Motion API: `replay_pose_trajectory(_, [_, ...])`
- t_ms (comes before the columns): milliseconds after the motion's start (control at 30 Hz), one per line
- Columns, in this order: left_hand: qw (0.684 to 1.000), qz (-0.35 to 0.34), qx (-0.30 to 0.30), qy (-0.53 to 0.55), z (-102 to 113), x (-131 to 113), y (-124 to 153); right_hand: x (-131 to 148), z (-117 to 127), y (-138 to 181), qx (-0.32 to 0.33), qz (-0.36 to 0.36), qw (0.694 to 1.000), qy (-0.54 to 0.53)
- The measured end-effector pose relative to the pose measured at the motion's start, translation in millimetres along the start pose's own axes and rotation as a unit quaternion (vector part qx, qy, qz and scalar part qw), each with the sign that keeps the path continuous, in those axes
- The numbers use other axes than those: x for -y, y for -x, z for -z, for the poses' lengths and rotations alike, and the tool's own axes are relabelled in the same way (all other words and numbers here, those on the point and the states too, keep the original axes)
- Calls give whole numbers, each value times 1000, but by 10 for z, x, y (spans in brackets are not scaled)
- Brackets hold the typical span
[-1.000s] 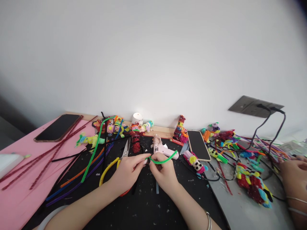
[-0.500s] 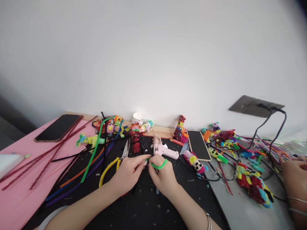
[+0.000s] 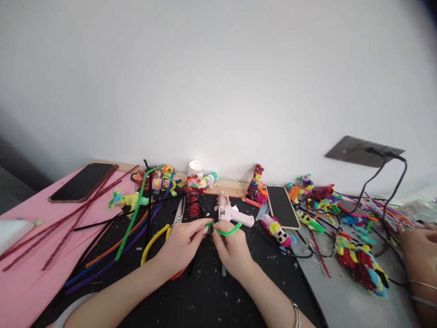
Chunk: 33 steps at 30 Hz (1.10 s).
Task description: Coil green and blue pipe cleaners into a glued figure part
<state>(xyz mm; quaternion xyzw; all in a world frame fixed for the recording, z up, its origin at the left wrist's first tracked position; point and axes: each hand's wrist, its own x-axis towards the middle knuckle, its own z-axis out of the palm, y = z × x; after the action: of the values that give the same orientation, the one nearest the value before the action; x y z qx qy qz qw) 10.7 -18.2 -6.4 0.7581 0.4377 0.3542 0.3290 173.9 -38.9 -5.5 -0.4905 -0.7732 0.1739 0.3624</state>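
My left hand (image 3: 180, 248) and my right hand (image 3: 232, 250) meet over the black mat (image 3: 205, 296), both pinching a short green pipe cleaner (image 3: 228, 231). The green stem curls in a loop over my right fingers. What sits at the pinch point between the fingertips is too small to make out. A pink glue gun (image 3: 234, 215) lies just beyond my right hand, and scissors with yellow handles (image 3: 170, 225) lie just beyond my left.
Long pipe cleaners (image 3: 133, 218) fan across the mat's left; red ones lie on a pink sheet (image 3: 30, 273) beside a phone (image 3: 82, 182). Finished figures (image 3: 256, 184) line the wall. A second phone (image 3: 282, 207), cables and another person's hand (image 3: 418, 248) are on the right.
The green pipe cleaner's free end, stretched out to the right a second ago, has been curled in closer around my right fingers. Both hands stayed in place.
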Motion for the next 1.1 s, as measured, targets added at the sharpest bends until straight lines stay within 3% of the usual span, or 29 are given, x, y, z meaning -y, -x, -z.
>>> replay_pose_trajectory(333, [993, 36, 46, 99, -25, -8, 7, -88, -5, -22, -55, 69, 996, 11])
replay_pose_trajectory(567, [962, 106, 62, 246, -63, -5, 5, -91, -28, -33, -73, 87, 993, -23])
replay_pose_trajectory(767, [929, 142, 81, 332, -77, -29, -8, -78, -49, -27, -110, 66, 991, -32])
replay_pose_trajectory(1100, [916, 166, 94, 352, -61, -55, -28, -34, -23, -53, -130, 13, 990, -50])
